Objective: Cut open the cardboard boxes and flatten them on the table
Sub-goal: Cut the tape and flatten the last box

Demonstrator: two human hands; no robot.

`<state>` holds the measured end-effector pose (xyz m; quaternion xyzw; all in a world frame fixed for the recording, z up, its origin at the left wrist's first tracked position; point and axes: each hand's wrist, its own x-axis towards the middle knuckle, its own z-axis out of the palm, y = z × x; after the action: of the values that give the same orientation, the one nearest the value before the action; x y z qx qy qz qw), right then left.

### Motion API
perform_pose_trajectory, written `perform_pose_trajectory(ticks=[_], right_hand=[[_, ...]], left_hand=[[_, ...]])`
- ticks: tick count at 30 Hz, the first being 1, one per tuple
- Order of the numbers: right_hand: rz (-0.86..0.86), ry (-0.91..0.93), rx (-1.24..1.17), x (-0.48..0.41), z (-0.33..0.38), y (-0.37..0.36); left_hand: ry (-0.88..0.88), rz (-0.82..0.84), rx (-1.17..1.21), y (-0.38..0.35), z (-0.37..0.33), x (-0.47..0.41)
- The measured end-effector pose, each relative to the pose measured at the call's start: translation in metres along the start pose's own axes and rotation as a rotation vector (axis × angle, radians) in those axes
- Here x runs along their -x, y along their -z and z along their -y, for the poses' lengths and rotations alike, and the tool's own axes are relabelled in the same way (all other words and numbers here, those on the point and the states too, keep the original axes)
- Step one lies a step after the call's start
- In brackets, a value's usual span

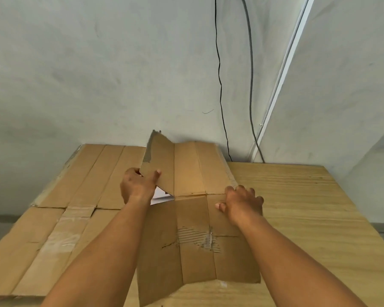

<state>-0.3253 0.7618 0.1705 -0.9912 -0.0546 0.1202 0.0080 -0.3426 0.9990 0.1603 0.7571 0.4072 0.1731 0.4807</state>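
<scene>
Box (197, 251): opened, centre frame on worktop (308, 218), long axis bottom to top toward wall (120, 74).
Left hand (138, 185): pinches raised flap (162, 160).
Right hand (242, 202): fingers spread, pressing right edge.
Room: worktop wood right; flat cardboard (64, 196) left.

A light wooden table (308, 218) with a plain grain is seen, and its right part is left bare. On its left half a large flattened cardboard sheet (80, 180) is laid out, creased lengthwise into long panels and crossed by a strip of clear tape (60, 238). Just beside it, toward the middle of the table, a smaller opened box (197, 244) is spread with torn patches of corrugation exposed near its centre. It is not pressed fully flat: its far left flap (160, 160) is raised off the surface. A small white item (162, 194) is glimpsed beneath that flap, but what it is cannot be told.
</scene>
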Motion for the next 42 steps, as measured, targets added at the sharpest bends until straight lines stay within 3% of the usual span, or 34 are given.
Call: perform_pose_trajectory(ticks=[6,14,22,27,30,36,40,42], right_hand=[[0.074,-0.04,0.003,-0.039,0.002,-0.027],[0.214,-0.037,0.017,-0.064,0.024,-0.07],[0.363,-0.191,-0.053,-0.084,0.022,-0.088],[0.443,-0.36,-0.199,-0.099,0.012,-0.09],[0.428,-0.44,-0.327,-0.108,0.008,-0.089],[0.344,-0.628,-0.379,-0.099,0.004,-0.106],[0.321,-0.636,-0.367,-0.097,0.012,-0.098],[0.286,-0.568,-0.251,-0.093,0.022,-0.099]], left_hand=[[-0.181,0.115,-0.492,-0.024,0.022,-0.028],[-0.27,0.261,-0.916,-0.053,0.063,-0.046],[-0.154,0.366,-1.049,-0.077,0.095,-0.056],[0.177,0.456,-1.052,-0.101,0.074,-0.051],[0.25,0.417,-1.0,-0.111,0.07,-0.061],[0.159,0.394,-0.966,-0.103,0.061,-0.064],[0.112,0.36,-0.913,-0.103,0.064,-0.064],[0.086,0.378,-0.92,-0.103,0.069,-0.054]])
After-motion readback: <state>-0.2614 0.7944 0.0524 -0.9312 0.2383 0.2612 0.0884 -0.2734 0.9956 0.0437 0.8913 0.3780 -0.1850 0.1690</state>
